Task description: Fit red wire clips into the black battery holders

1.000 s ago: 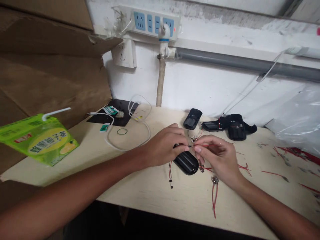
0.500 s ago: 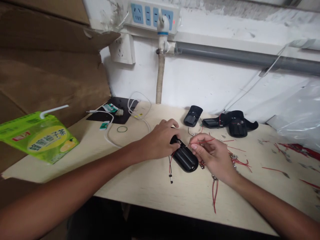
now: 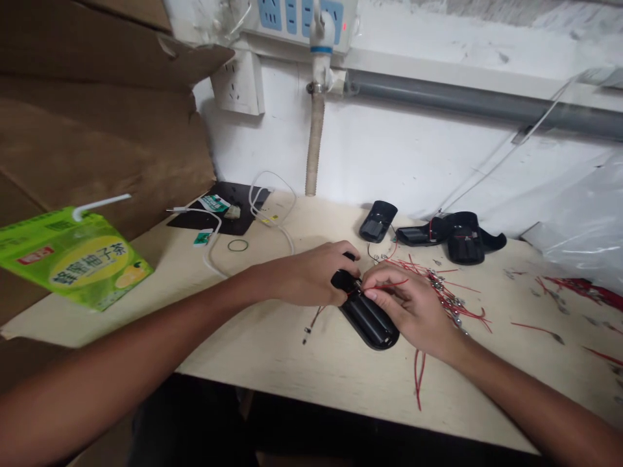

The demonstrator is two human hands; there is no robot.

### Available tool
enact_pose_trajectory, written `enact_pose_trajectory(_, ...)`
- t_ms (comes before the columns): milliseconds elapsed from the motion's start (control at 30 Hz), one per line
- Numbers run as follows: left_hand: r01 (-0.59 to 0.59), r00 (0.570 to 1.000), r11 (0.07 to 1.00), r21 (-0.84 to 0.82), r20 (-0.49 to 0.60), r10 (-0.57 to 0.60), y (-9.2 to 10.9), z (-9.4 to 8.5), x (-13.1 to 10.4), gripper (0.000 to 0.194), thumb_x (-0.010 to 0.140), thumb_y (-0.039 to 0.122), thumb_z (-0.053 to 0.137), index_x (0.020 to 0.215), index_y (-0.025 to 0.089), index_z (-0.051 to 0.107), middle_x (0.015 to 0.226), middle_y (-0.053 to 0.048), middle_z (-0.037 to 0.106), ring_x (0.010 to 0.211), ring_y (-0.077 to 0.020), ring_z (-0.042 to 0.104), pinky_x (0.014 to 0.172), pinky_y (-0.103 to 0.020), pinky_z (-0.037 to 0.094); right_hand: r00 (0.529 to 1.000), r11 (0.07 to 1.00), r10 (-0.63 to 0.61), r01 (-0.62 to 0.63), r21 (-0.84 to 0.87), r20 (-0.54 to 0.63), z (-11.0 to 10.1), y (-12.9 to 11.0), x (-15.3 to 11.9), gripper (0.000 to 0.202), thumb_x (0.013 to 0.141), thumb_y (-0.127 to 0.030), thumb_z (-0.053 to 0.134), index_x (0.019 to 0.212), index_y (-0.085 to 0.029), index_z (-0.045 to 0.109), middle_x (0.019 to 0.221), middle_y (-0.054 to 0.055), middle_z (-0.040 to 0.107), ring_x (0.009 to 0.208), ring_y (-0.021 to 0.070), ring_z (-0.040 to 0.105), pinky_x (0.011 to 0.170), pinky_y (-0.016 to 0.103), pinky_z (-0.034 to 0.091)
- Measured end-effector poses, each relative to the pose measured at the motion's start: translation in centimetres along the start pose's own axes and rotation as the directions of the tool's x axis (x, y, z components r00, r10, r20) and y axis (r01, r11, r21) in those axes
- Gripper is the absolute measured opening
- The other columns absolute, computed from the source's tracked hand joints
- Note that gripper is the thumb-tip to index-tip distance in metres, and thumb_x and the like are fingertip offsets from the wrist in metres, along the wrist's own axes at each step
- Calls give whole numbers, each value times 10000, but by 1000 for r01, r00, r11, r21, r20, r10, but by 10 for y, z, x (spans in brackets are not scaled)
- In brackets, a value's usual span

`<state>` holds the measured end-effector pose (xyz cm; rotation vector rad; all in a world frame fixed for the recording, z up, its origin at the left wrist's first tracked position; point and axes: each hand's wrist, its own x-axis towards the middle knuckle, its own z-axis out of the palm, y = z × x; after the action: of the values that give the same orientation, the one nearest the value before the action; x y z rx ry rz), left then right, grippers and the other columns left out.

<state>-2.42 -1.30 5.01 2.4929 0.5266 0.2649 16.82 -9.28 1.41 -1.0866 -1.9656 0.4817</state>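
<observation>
A black plastic housing (image 3: 372, 319) with long hollows lies at a slant on the wooden table. My left hand (image 3: 324, 272) grips its upper end, fingers over the far side and thumb on the near side. My right hand (image 3: 411, 301) pinches a thin red wire (image 3: 393, 285) between thumb and forefinger at the housing's upper right edge. A thin cable with a small connector (image 3: 306, 333) sticks out to the housing's left. Beyond and right of my right hand lies a pile of red wires with metal pieces (image 3: 450, 299).
More black housings (image 3: 378, 221) (image 3: 464, 240) stand near the wall. At the left are a green drink carton (image 3: 82, 259) with a straw, a white cable (image 3: 214, 240) and a black sheet (image 3: 238, 207). Red wires (image 3: 584, 288) lie at the right.
The housing has shifted slightly right and toward me. Its connector cable has swung left. My right hand with the red wire is closer to the housing's upper part, and my left thumb has moved lower.
</observation>
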Motion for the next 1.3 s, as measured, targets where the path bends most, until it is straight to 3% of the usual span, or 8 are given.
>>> enact_pose_trajectory(400,-54,997,998,23,-55,55,-1,4,3,176,718,37,563,819,164,630,1191,-53,542,1060,-172,578,915,-306,446,987,986,-156,157,-49,42,0,-1,1,84,897,-116,525,889,-192,560,812,25,625,766,132,596,678,291,487)
enact_pose_trajectory(633,-81,991,995,60,-102,87,-3,8,4,201,707,49,575,842,186,635,1227,-58,555,1089,-193,577,949,-343,442,982,979,-180,185,-89,55,0,-4,2,99,899,-113,520,883,-194,573,815,32,633,779,140,603,690,289,495)
enact_pose_trajectory(1167,-59,996,995,85,-55,64,2,12,5,240,735,38,521,919,173,597,1161,-64,522,1109,-205,500,993,-353,392,980,974,-196,196,-110,12,7,-4,1,117,888,-94,519,856,-202,551,770,22,621,745,141,594,672,296,502)
enact_pose_trajectory(1300,-79,994,990,113,-65,87,3,13,4,213,737,35,512,883,164,599,1133,-64,520,1072,-201,504,986,-347,392,971,967,-228,234,-103,71,5,-2,2,107,889,-99,514,874,-201,542,797,36,607,745,148,585,656,304,495)
